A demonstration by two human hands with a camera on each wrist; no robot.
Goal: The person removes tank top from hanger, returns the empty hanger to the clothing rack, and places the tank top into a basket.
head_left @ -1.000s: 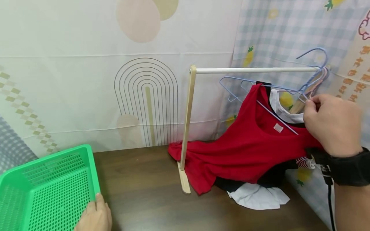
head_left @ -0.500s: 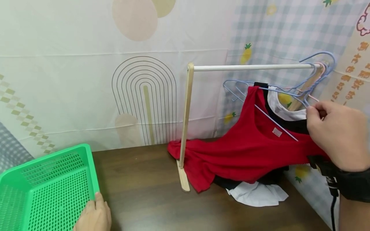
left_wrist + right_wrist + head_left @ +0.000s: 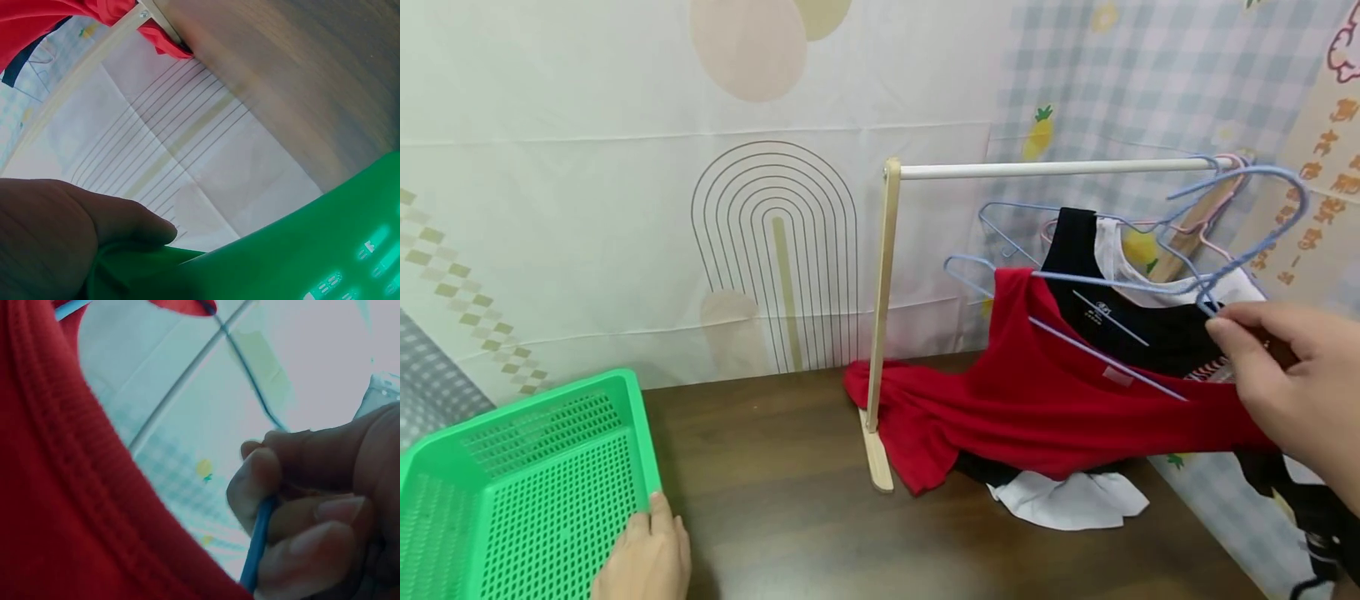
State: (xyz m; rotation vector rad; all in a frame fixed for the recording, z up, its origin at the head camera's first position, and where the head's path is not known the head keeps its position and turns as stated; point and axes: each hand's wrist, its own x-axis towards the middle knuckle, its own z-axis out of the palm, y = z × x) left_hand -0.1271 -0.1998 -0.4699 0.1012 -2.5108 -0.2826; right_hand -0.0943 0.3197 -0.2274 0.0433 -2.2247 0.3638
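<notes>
My right hand (image 3: 1300,375) pinches a blue wire hanger (image 3: 1112,282) just below its hook. A red sleeveless top (image 3: 1000,408) hangs on that hanger, its lower part trailing on the table behind the rack's near post. In the right wrist view, fingers and thumb close round the blue wire beside the red neckline. The hanger's hook stands off the white rod (image 3: 1045,170), on the near side of it. My left hand (image 3: 647,550) grips the right rim of a green plastic basket (image 3: 643,425); its thumb lies along the rim in the left wrist view.
Behind the red top, a black top (image 3: 1078,246) and a white top (image 3: 1067,504) hang on hangers at the rod's far right end. A wooden post (image 3: 883,300) with a flat foot supports the rod's left end. Patterned cloths cover the walls.
My right hand has brought the blue hanger and red top down and towards me, away from the rod, baring more of the black top. My left hand has stayed on the basket.
</notes>
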